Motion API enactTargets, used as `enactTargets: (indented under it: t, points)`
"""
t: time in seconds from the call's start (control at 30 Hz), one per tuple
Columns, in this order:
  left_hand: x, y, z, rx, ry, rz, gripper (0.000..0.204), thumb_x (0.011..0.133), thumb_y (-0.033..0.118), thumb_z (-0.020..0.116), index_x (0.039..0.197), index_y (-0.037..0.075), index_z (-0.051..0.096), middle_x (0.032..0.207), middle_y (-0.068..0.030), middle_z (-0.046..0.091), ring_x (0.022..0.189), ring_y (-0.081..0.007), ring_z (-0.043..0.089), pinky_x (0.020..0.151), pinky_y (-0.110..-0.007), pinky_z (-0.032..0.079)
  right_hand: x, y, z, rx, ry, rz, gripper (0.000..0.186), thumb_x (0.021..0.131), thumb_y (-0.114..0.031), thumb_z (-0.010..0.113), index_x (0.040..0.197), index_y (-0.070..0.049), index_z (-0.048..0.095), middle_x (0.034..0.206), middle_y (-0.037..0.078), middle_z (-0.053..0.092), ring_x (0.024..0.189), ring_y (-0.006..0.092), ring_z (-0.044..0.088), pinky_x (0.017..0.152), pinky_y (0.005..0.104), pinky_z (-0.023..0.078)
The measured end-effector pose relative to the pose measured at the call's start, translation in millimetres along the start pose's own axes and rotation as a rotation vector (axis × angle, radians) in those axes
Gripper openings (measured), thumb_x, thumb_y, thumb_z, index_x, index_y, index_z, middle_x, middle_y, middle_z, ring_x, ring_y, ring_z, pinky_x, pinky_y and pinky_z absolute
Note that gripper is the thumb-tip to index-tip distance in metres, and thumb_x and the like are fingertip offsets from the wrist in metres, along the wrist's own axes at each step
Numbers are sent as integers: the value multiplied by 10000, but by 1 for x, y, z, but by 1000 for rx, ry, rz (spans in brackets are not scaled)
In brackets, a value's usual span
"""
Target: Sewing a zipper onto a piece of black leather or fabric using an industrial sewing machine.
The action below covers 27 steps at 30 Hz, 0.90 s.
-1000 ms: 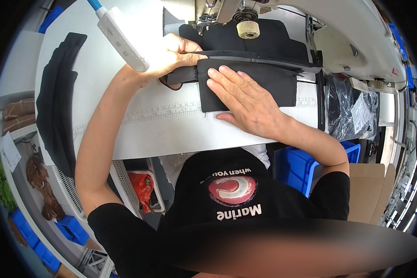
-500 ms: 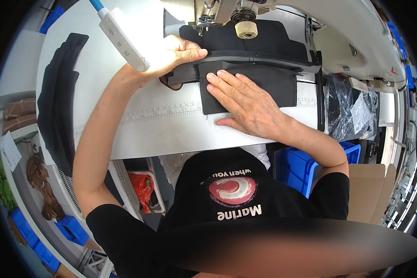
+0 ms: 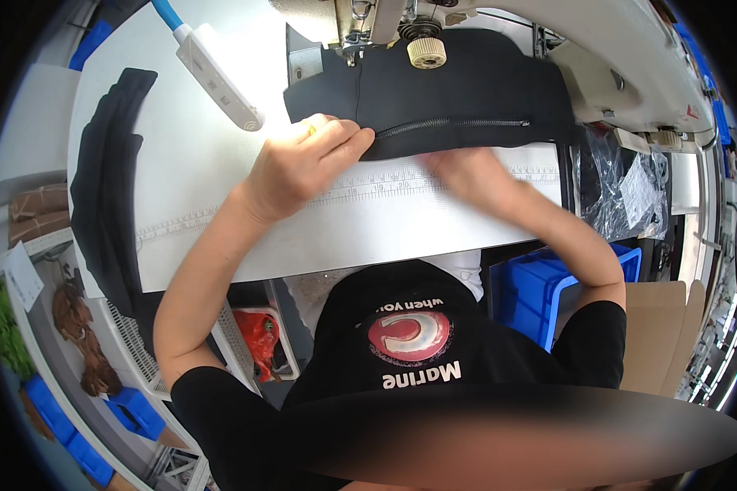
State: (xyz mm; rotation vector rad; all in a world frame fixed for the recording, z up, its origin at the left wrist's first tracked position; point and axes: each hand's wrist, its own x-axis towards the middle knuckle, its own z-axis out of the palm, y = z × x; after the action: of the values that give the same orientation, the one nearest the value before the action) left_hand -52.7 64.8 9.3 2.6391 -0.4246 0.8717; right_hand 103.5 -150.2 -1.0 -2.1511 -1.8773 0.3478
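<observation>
My left hand [image 3: 301,164] is closed on the near edge of a black fabric piece [image 3: 475,82], its fingertips by the left end of a zipper [image 3: 450,123] running across the piece. My right hand [image 3: 479,184], blurred, reaches to the underside of that edge; its fingertips are hard to make out. The fabric lies beneath the sewing machine's needle area [image 3: 351,56], with a thread trailing down over it.
A white worktable [image 3: 209,180] has a printed ruler, a stack of black strips [image 3: 106,188] at left and a plastic-wrapped bundle [image 3: 602,184] at right. A white device on a blue cable [image 3: 217,78] hangs at upper left. Blue bins [image 3: 528,299] and cardboard [image 3: 655,335] sit below.
The smaller black panel that lay under my flat right hand no longer shows; a zipper now faces up. My left hand has moved down and right, and my right hand has drawn under the edge.
</observation>
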Motion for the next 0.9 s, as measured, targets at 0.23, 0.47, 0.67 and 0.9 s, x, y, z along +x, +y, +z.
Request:
enactTargets:
  t: [0.23,0.47,0.67,0.9]
  points:
    - [-10,19,3,133,-107,54,308,667,-4,657,972,-31,690,895,-94,632,723,-200,636,699,-321,561,6,74,-75,1711,550,807,271,929,-260,593,1071,-33,633,923,59,661,803,172,644,709,313,525]
    - [11,-25,-4,164,34,159,271,694,17,675,962,-27,665,892,-92,625,785,-227,623,768,-334,531,50,125,-65,899,157,576,373,845,-231,709,1118,18,658,941,44,682,809,79,632,719,210,491]
    - [18,-60,-2,260,-149,136,413,702,65,693,1102,-29,651,970,-113,622,844,-271,615,836,-352,507,70,118,-58,-29,570,467,338,866,-214,677,1137,-12,660,1081,96,698,972,225,652,874,300,483]
    - [13,-54,3,190,-71,3,325,701,65,679,1019,-3,673,937,-96,658,849,-264,657,844,-372,537,-60,54,-151,-867,760,-273,395,780,-192,737,1146,-73,650,1154,60,663,1053,245,622,883,361,479]
